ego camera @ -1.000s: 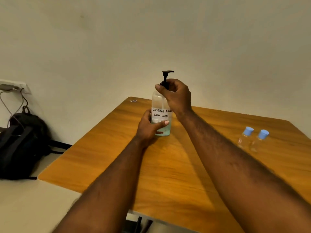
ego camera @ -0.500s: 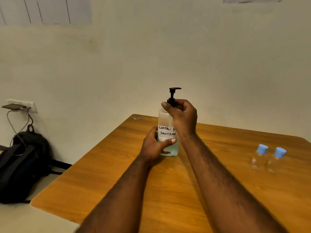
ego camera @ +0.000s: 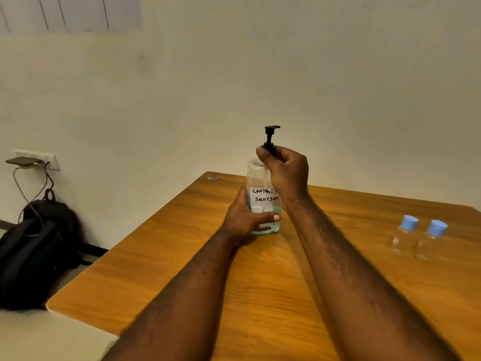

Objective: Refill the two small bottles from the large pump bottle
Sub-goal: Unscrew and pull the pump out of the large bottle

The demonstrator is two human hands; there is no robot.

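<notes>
Both my forearms reach forward, bare. My left hand (ego camera: 243, 221) is wrapped low around the bottle (ego camera: 263, 188), thumb across the front (nail facing me). My right hand (ego camera: 285, 170) is raised above it, fingers pinched on the pump (ego camera: 270, 138) collar, wrist bent down.

One large pump bottle (ego camera: 264, 194) stands at the centre of the frame. Two small bottles (ego camera: 402, 237) (ego camera: 430, 239) with blue caps sit at the right edge, each capped, so two caps. Two hands are on the big bottle: the left hand (ego camera: 243, 220) and the right hand (ego camera: 285, 170). One wooden table (ego camera: 260, 282). One black backpack (ego camera: 33, 254) at lower left, one wall socket (ego camera: 39, 158) above it.
</notes>
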